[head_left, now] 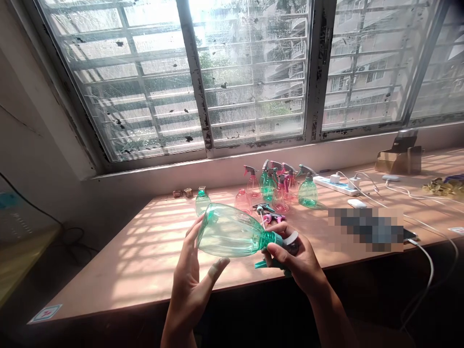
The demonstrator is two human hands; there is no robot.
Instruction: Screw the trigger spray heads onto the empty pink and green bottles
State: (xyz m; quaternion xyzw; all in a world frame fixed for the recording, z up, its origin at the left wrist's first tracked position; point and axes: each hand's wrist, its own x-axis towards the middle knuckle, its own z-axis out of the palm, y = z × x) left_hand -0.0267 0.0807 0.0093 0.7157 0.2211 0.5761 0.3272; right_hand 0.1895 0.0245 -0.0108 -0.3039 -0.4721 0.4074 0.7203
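A clear green spray bottle (232, 232) lies sideways in the air above the table's front edge, its base to the left. My right hand (295, 253) is closed around its neck and the spray head, whose pale trigger (291, 238) points up and right. At the base is my left hand (194, 275). Its fingers stretch up against the base, partly behind it, while the thumb stands apart below the bottle. Beyond the bottle, loose spray heads, one green (266, 209) and one pink (274, 218), lie on the table.
On the wooden table (145, 270) stand a capless green bottle (203, 200), a capless pink bottle (242, 200) and several pink and green spray bottles (308, 188). To the right are a power strip (335, 185), a white mouse (357, 203), cables and a blurred dark device (369, 229).
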